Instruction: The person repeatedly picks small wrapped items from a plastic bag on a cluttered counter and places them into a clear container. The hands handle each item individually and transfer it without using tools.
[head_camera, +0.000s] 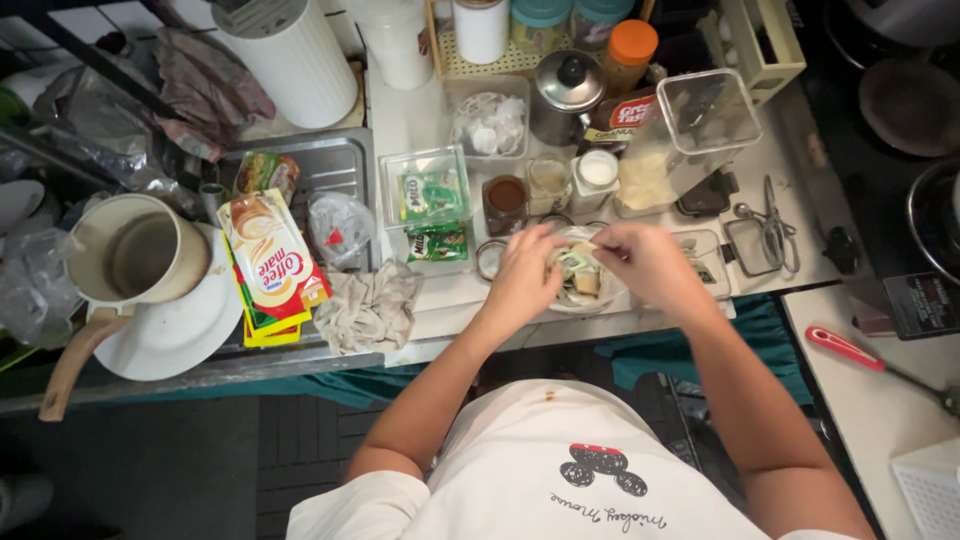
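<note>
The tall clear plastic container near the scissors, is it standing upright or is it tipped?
Tipped. The clear container leans over, its open square mouth turned up toward the camera, and pale powder is gathered at its lower end.

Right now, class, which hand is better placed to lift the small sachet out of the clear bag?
Right hand: its fingers already pinch the sachet above the bag. Left hand only rests on the bag's edge.

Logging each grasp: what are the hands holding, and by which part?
Both hands pinch a small sachet by its top edge over a clear container.

Cluttered white counter (420, 120), jars, tray (330, 165)
</note>
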